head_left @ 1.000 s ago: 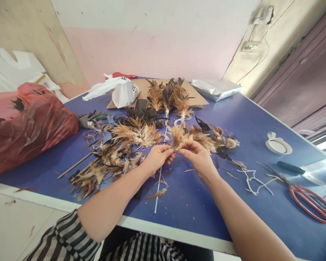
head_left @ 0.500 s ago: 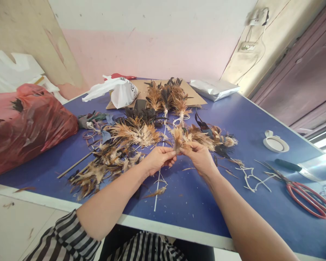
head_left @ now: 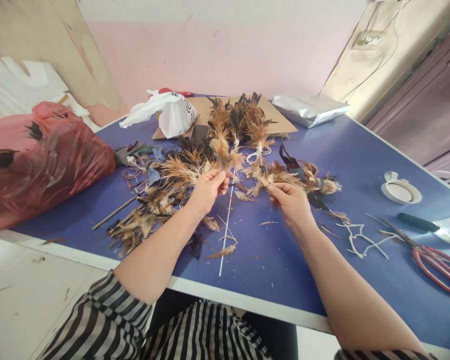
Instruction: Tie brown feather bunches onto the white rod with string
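Note:
My left hand (head_left: 208, 189) is closed on a small bunch of tan feathers (head_left: 225, 156), held upright above the blue table (head_left: 270, 260). My right hand (head_left: 290, 202) is apart from it, to the right, with its fingers pinched on a few feathers at the edge of a loose pile of brown and black feathers (head_left: 303, 175). A bigger heap of brown feathers (head_left: 165, 195) lies to the left of my left hand. Tied feather bundles (head_left: 240, 122) rest on a sheet of cardboard (head_left: 281, 122) at the back.
A red plastic bag (head_left: 41, 160) sits at the left edge. A white plastic bag (head_left: 172, 115) and a silver packet (head_left: 309, 110) lie at the back. Red-handled scissors (head_left: 435, 262), a knife (head_left: 423, 227), a white tape roll (head_left: 399, 190) and white string scraps (head_left: 360, 240) lie to the right. A thin wooden stick (head_left: 112, 213) lies left.
My hands have parted. The left hand has lifted up and left with the feather bunch; the right hand has reached to the feather pile on the right.

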Motion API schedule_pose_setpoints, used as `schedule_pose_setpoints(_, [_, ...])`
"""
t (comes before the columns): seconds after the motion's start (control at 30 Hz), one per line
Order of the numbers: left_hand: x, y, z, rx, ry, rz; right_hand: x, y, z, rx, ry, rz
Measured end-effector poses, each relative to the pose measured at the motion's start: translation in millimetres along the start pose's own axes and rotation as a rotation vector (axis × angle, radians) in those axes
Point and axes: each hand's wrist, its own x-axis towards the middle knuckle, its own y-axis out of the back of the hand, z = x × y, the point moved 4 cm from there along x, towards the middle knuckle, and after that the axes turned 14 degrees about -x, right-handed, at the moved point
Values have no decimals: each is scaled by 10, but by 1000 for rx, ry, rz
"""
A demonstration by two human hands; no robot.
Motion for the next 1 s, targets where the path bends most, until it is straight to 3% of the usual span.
schedule_pose_setpoints(0.07, [28,42,35,-62,9,44,-36,-16,-40,-269,78,-39])
schedule_pose_setpoints(0.13, [33,52,46,-86,17,54,-109,-90,-101,-529,192,-167])
schedule_pose_setpoints(0.23, [17,37,36,-76,13,37,-259,-230,-200,-730,392,-358])
schedule_pose_setpoints(0.57, [5,6,-28,-38,32,1,-655,-560,-393,-718,527,-618])
schedule_pose_setpoints(0.7, [-6,-10,-44,-31,46,18,-732,-650,-378,-729,574,-643])
schedule_pose_setpoints(0.9, [-34,-30,-66,-37,60,-5,-721,-726,-271,-727,513,-656])
schedule_pose_setpoints(1.0, [-41,-38,-81,-67,96,-25,-649,-650,-292,-616,388,-643])
